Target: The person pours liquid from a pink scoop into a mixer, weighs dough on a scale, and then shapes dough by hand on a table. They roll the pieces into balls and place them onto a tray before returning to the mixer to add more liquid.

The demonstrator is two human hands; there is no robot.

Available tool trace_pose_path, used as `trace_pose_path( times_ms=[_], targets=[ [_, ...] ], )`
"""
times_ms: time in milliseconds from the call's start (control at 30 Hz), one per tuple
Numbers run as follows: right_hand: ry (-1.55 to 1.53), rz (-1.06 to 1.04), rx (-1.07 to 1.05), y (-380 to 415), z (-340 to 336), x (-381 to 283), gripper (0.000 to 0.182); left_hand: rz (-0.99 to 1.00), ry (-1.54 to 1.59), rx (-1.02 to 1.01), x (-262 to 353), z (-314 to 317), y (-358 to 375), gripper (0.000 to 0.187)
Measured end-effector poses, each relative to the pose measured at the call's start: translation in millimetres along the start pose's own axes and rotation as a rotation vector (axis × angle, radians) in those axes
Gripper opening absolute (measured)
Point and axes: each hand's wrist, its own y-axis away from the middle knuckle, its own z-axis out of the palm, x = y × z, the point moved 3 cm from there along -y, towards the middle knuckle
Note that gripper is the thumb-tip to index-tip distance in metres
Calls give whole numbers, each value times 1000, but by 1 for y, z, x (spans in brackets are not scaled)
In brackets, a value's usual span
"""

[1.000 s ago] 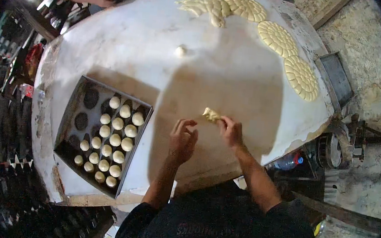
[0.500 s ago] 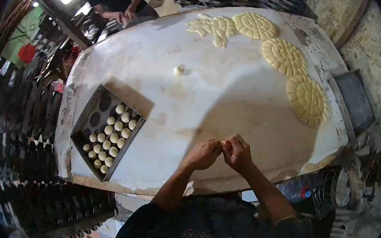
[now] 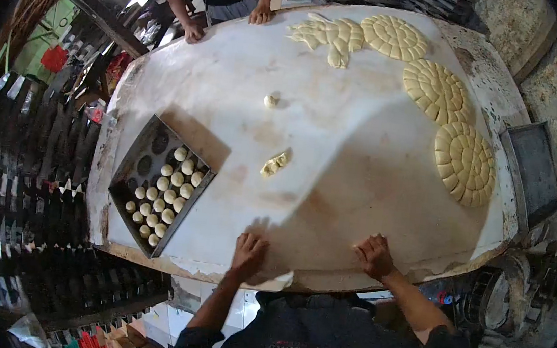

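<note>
My left hand rests near the front edge of the pale worktable, fingers loosely bent and slightly apart, with nothing seen in it. Farther right, my right hand also touches the tabletop, its bent fingers apart and no object visible in them. Beyond my left hand lies an uneven, lumpy piece of yellowish dough. A single round dough ball sits farther back. To the left, a dark metal tray holds several pale dough balls.
Three scored dough spirals line the right side of the table, with loose dough pieces at the back. An empty dark tray is beyond the right edge. Across the table, another person's hands touch the far edge.
My hands were together, pinching something small; now they are apart, closer to the front edge. The lumpy dough piece now lies on the table. The other person's hands have separated onto the edge.
</note>
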Motion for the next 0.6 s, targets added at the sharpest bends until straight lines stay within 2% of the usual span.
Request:
trace_pose_path(
  times_ms=[33, 67, 100, 133, 167, 200, 233, 333, 400, 433, 467, 533, 600],
  targets=[
    [166, -112, -93, 4, -6, -1, 10, -26, -142, 21, -4, -13, -7, 42],
    [161, -110, -111, -5, -8, 6, 10, -53, -284, 38, -12, -24, -19, 37],
    [152, -124, -32, -29, -16, 9, 14, -95, -366, 148, -21, -41, -31, 30],
    [144, -137, 49, -54, -20, 10, 19, -393, 301, 370, -79, -3, -29, 28],
    [106, -40, 72, -81, -14, 9, 21, -153, -81, 328, -51, -40, -67, 25],
    [67, 59, 92, -101, -2, -1, 23, -210, 4, 369, -39, -41, -95, 19],
    [52, 64, 66, -108, 15, -22, 23, -326, 136, 375, -39, -25, -109, 15],
    [172, 94, 76, -112, 43, -54, 30, -444, 227, 216, 0, -8, -112, 20],
    [80, -19, -40, -72, 55, -66, 31, -84, -21, 297, 6, 5, -67, 22],
    [63, -44, -59, -55, 53, -50, 29, -118, 141, 234, 1, 3, -44, 19],
    [41, -66, -83, -38, 47, -26, 27, -120, 138, 239, -13, -8, -41, 19],
    [73, 57, -6, -50, 19, 11, 21, -118, 8, 269, -45, -34, -43, 16],
    [271, 220, 140, -95, 14, 30, 21, -136, -122, 302, -80, -51, -51, 13]
  ],
)
